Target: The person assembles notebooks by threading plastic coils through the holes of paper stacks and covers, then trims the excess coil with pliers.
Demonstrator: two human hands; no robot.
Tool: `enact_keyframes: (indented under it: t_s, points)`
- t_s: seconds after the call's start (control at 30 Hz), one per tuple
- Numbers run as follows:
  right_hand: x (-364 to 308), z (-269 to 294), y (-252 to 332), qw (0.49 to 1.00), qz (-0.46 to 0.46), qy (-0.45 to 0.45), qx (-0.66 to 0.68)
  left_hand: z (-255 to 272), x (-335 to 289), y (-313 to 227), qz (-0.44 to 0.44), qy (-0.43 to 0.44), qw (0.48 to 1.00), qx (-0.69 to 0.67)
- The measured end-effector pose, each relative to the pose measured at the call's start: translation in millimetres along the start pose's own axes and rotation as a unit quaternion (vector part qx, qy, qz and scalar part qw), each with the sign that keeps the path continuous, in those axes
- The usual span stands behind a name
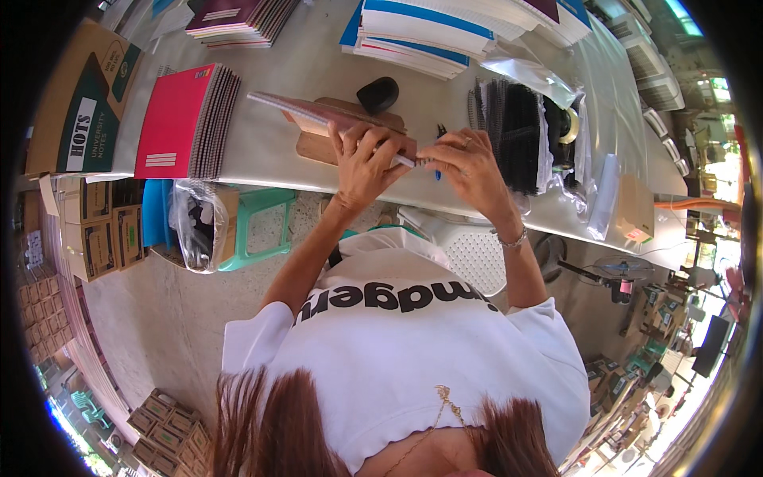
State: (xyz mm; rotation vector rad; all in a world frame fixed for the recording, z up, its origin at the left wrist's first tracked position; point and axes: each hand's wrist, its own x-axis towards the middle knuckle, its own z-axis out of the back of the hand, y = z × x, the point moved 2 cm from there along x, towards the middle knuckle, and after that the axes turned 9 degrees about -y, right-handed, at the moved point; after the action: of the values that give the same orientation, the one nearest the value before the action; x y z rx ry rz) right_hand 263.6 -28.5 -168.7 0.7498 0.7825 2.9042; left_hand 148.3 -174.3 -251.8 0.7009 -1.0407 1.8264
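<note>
My left hand (367,159) is closed round a notebook (298,109) that is tilted up on edge over the table, its thin edge toward me. Close by, my right hand (465,163) pinches at the notebook's right end, where a bit of dark spiral wire (421,161) shows at the fingertips. A small tool with a blue handle (438,175) and dark tip sits by the right fingers; whether it is held is hard to see. Beneath the notebook is a brown wooden block (316,149), with a black rounded object (377,95) just behind it.
Red spiral notebooks (179,119) are stacked at left beside a cardboard box (103,87). More notebooks (421,36) lie at the back. Black binding coils (520,135) and a tape roll (569,126) are on the right. Below the table's front edge stand a green stool (258,226) and a white chair (477,258).
</note>
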Motion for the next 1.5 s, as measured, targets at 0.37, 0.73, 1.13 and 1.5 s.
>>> enact_keyframes:
  t_s: [0.37,0.73,1.13,1.5]
  points:
    - [8.5,-10.4,-14.8,0.984,-0.121,-0.126,0.026,-6.2,61.2,-8.4,-0.007,0.073,0.997,0.011]
    - [12.3,-18.9,-8.7,0.979,-0.130,-0.152,-0.039,-5.6,65.3,-7.0,-0.014,0.108,0.994,0.017]
    - [5.4,-20.8,-10.4,0.978,-0.104,-0.170,-0.061,-3.6,63.9,-9.7,-0.017,0.102,0.994,0.019]
    - [4.2,-21.5,-12.7,0.976,-0.102,-0.188,-0.035,-1.9,64.6,-10.8,-0.021,0.087,0.996,0.019]
